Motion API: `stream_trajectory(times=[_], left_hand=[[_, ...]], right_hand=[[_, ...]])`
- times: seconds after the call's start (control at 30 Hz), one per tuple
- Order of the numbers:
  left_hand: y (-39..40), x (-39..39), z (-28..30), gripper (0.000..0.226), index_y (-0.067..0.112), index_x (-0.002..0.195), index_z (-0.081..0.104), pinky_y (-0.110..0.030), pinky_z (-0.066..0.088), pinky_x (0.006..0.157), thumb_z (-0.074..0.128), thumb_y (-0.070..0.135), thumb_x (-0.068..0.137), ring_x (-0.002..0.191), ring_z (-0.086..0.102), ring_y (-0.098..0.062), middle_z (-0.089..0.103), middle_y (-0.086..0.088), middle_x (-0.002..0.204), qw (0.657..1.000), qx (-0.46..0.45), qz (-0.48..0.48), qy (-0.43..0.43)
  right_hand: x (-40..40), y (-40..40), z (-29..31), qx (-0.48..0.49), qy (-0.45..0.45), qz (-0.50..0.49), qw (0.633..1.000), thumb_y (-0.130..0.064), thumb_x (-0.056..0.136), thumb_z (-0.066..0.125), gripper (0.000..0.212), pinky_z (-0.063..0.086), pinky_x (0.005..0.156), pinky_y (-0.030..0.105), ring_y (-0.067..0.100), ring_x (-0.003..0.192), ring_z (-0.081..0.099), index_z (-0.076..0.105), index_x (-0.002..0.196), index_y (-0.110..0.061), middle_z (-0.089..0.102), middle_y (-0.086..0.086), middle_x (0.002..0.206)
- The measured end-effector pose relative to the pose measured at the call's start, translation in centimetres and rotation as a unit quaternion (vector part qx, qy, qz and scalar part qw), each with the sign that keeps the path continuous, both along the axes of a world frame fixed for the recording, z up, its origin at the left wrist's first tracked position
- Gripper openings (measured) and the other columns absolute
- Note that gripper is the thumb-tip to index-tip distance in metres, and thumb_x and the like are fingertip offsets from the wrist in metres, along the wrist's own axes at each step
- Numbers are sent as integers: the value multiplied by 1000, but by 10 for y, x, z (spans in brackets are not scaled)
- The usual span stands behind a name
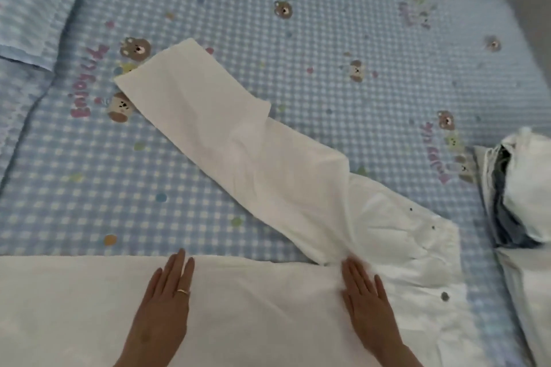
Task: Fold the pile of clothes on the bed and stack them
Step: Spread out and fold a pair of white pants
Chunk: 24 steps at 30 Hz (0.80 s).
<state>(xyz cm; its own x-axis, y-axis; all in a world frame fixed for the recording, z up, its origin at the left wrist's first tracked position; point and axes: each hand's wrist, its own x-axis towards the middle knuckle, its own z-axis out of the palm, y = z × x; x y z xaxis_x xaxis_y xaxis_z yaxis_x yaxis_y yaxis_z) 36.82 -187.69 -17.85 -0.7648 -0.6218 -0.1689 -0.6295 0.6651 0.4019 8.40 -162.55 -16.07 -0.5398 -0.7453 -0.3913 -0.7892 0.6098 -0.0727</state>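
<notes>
Soft white trousers (238, 143) are pressed flat by both outstretched hands, left (167, 301) and right (369, 304); the limp leg toward eleven o'clock is best lifted by its hem.

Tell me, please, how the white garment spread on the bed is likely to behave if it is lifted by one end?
The white garment would probably droop: its long leg already lies in soft creases on the checked bedsheet. It looks thin and likely light. It may slide little, since both the left hand and right hand lie flat on it.
</notes>
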Motion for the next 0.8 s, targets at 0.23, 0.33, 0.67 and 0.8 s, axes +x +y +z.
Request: stream_trajectory(times=[0.23, 0.33, 0.67, 0.8], left_hand=[[-39, -209, 7, 43, -9, 124, 55, -49, 42, 100, 51, -5, 81, 120, 53, -40, 52, -27, 131, 984, -127, -118, 32], [-55, -293, 2, 56, 0, 144, 30, -39, 22, 116, 47, -3, 90, 141, 28, -29, 27, -18, 152, 976, -123, -173, -36], [-107, -425, -44, 39, 17, 134, 46, -27, 28, 103, 48, 23, 96, 124, 45, -19, 49, -1, 135, 921, -135, -297, -212], [-122, -451, -42, 21, 9, 107, 58, -38, 47, 72, 47, 23, 96, 91, 62, -31, 59, -9, 103, 958, -157, -226, -75]], right_hand=[[-155, 52, 3, -89, 60, -114, 988, -26, 100, 36, 42, 35, 109, 30, 23, 127, 50, 53, 132, -4, 50, 11, 140], [-220, 55, -18, -12, 37, -113, 993, -26, 101, 36, 53, 15, 118, 32, 21, 146, 17, 21, 149, -8, 18, 9, 157], [-309, 65, -46, -45, 27, -128, 990, -19, 90, 61, 15, 41, 59, 36, 32, 75, 61, 62, 95, -5, 55, 10, 97], [-324, 84, -47, -44, 61, -184, 980, -21, 91, 59, 15, 38, 52, 32, 32, 68, 59, 61, 94, -7, 53, 10, 94]])
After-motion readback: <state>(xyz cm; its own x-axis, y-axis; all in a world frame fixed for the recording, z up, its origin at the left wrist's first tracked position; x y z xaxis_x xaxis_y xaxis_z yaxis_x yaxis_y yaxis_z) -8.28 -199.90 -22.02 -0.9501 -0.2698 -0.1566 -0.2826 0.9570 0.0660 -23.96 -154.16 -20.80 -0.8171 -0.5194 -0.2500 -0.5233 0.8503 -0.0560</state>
